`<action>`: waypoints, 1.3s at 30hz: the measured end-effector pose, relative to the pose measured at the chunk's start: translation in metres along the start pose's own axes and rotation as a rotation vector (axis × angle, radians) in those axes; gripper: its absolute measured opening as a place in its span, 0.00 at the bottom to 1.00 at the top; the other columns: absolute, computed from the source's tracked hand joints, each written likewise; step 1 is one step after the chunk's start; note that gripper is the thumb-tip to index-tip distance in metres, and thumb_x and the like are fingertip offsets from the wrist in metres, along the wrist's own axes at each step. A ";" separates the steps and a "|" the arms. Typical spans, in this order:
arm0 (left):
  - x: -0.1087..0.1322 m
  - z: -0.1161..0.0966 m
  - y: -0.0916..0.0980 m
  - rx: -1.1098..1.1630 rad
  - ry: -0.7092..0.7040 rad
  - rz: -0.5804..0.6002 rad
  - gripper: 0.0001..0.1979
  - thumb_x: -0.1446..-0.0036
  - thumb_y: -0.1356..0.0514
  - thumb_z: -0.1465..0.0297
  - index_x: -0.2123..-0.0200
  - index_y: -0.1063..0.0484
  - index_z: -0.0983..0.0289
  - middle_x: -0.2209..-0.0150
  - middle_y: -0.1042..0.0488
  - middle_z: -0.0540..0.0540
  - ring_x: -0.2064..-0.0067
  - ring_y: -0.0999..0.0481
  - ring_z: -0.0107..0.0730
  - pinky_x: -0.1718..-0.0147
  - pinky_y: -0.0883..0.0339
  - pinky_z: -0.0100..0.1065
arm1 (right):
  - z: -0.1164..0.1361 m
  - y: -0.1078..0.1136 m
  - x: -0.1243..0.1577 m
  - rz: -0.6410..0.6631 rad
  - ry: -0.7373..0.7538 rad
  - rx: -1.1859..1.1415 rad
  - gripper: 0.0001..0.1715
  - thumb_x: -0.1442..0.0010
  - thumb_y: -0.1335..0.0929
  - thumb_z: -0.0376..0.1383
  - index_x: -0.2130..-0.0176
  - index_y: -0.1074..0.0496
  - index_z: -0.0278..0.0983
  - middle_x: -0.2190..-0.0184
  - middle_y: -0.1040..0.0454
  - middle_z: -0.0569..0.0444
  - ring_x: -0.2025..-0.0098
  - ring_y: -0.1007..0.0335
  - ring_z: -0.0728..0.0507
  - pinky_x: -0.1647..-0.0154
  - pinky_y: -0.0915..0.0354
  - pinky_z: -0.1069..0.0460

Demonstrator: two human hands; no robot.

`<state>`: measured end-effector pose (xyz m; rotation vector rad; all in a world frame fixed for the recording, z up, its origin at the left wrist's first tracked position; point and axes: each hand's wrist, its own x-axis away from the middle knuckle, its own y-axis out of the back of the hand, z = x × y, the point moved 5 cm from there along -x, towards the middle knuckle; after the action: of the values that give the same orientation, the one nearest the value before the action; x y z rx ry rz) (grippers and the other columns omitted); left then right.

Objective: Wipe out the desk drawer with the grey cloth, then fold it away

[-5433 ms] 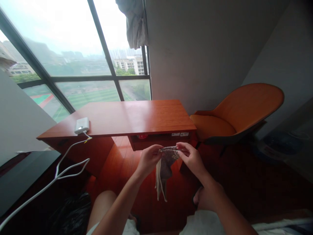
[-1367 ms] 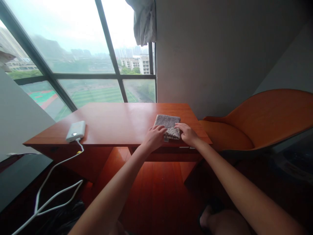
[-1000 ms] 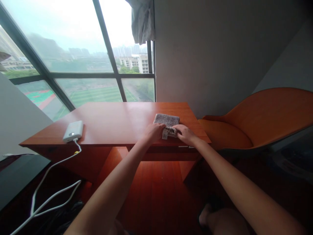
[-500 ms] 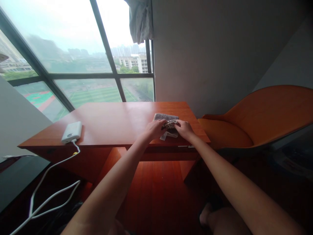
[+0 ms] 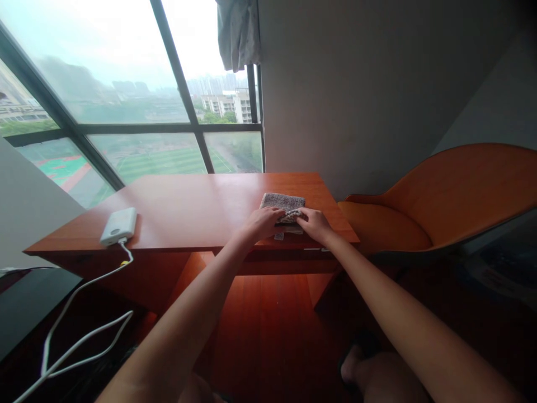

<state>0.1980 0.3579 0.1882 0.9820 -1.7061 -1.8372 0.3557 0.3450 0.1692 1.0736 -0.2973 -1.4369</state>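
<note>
A grey-brown towel (image 5: pixel 283 201) with a light edge lies on the right part of the wooden desk (image 5: pixel 201 207). Its near part is bunched up between my two hands, and a small white label (image 5: pixel 279 237) shows at the front. My left hand (image 5: pixel 265 221) has its fingers closed on the left side of the bunched cloth. On the opposite side my right hand (image 5: pixel 314 223) pinches the same fold. The fingertips of both hands are partly hidden by the cloth.
A white power bank (image 5: pixel 119 225) with a plugged-in white cable (image 5: pixel 92 277) sits on the desk's left end, the cable hanging over the front edge. An orange chair (image 5: pixel 453 196) stands at the right. Behind the desk are a window (image 5: pixel 138 126) and a grey wall (image 5: pixel 356 84).
Both hands have shifted slightly on the towel, and its bunched near part lies lower and flatter. The view has moved a little; the power bank stays in place on the desk.
</note>
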 end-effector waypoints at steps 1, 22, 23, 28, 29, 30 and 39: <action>0.001 -0.001 0.000 -0.001 -0.018 0.004 0.17 0.53 0.35 0.57 0.61 0.27 0.57 0.59 0.24 0.55 0.57 0.25 0.42 0.62 0.34 0.34 | -0.001 0.000 0.000 0.001 -0.001 -0.007 0.12 0.42 0.38 0.42 0.71 0.29 0.40 0.75 0.28 0.56 0.71 0.34 0.46 0.69 0.45 0.53; -0.016 -0.008 0.017 -0.178 -0.093 -0.175 0.10 0.43 0.45 0.74 0.57 0.32 0.60 0.56 0.29 0.57 0.57 0.28 0.41 0.61 0.36 0.37 | -0.002 -0.011 0.000 -0.022 0.035 0.025 0.23 0.49 0.30 0.40 0.52 0.31 0.40 0.54 0.25 0.49 0.53 0.30 0.39 0.54 0.35 0.47; -0.013 -0.011 0.015 -0.203 -0.114 -0.181 0.10 0.42 0.46 0.74 0.57 0.32 0.61 0.57 0.29 0.58 0.56 0.28 0.41 0.60 0.36 0.38 | -0.002 -0.013 0.001 -0.029 0.043 0.030 0.21 0.48 0.31 0.37 0.53 0.30 0.40 0.55 0.25 0.49 0.53 0.30 0.40 0.54 0.35 0.47; 0.016 -0.026 -0.007 -0.267 -0.181 -0.158 0.08 0.40 0.47 0.73 0.57 0.32 0.61 0.59 0.30 0.57 0.58 0.30 0.41 0.59 0.36 0.40 | 0.000 -0.016 0.007 0.019 0.125 0.015 0.15 0.49 0.34 0.30 0.59 0.27 0.40 0.58 0.23 0.51 0.54 0.30 0.42 0.51 0.35 0.47; 0.022 -0.027 -0.010 -0.258 -0.168 -0.161 0.08 0.39 0.47 0.73 0.57 0.32 0.61 0.59 0.30 0.57 0.58 0.30 0.41 0.59 0.36 0.40 | 0.001 -0.016 0.009 0.036 0.149 0.013 0.14 0.48 0.34 0.30 0.60 0.27 0.40 0.58 0.23 0.51 0.54 0.31 0.42 0.50 0.36 0.47; 0.028 -0.028 -0.013 -0.245 -0.144 -0.168 0.08 0.39 0.48 0.72 0.57 0.33 0.61 0.59 0.30 0.57 0.57 0.30 0.42 0.59 0.36 0.40 | 0.003 -0.016 0.012 0.051 0.171 0.013 0.13 0.48 0.34 0.31 0.61 0.27 0.40 0.58 0.23 0.51 0.54 0.31 0.42 0.50 0.36 0.47; 0.034 -0.018 -0.011 -0.182 -0.049 -0.155 0.10 0.39 0.47 0.73 0.56 0.31 0.60 0.58 0.27 0.56 0.56 0.28 0.40 0.58 0.37 0.40 | 0.016 -0.021 0.028 0.105 0.246 0.080 0.27 0.52 0.35 0.27 0.51 0.31 0.37 0.51 0.27 0.48 0.49 0.36 0.40 0.46 0.37 0.45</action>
<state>0.1912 0.3227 0.1708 1.0252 -1.4942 -2.0892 0.3359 0.3177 0.1501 1.2674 -0.2322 -1.1940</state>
